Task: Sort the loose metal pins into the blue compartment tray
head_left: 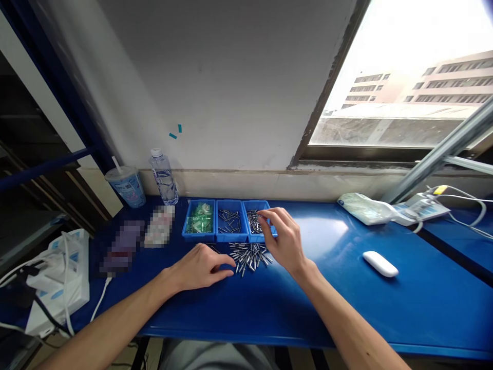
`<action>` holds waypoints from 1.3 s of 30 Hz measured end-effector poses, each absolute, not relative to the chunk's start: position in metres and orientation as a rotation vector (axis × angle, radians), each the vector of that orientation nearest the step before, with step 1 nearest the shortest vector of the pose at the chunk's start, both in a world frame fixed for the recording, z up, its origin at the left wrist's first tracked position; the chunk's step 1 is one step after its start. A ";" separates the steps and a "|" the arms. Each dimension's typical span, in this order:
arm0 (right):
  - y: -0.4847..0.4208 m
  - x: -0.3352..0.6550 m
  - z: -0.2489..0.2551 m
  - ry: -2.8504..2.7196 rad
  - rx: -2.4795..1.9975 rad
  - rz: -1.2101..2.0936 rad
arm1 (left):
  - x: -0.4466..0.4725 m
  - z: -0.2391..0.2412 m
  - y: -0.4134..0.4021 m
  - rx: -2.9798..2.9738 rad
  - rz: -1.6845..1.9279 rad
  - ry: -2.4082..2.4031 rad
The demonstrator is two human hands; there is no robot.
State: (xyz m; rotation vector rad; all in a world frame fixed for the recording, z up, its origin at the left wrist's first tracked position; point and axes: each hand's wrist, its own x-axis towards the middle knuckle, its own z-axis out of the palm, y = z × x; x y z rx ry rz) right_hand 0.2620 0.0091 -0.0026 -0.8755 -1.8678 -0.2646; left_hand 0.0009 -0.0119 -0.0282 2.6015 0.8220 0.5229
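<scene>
A loose pile of slim metal pins (250,257) lies on the blue table in front of three joined blue bins. My left hand (198,267) rests at the pile's left side, thumb and forefinger apart with nothing between them. Over the right bin (257,238) is my right hand (284,239), its thumb and fingertips pinched together; whatever they hold is too small to make out. That bin contains many metal pins (253,222). Fewer pins (230,222) lie scattered in the middle bin (231,238). Green-tinted plastic packets (201,222) fill the left bin (198,238).
A water bottle (165,177) and a lidded cup (127,186) stand at the back left. Power strips (63,277) with cables lie at the far left. On the right are a white oval case (380,263) and a soft plastic pack (365,208).
</scene>
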 end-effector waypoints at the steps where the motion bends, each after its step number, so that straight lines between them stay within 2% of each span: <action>1: 0.007 0.259 -0.003 -1.914 -0.831 -0.243 | 0.002 -0.029 -0.013 2.622 0.487 0.827; 8: 0.000 0.247 -0.010 -2.166 -0.777 -0.159 | 0.007 -0.034 -0.016 2.699 0.422 0.927; 39: 0.002 0.245 -0.018 -2.286 -0.813 -0.077 | 0.005 -0.034 -0.016 2.666 0.537 0.785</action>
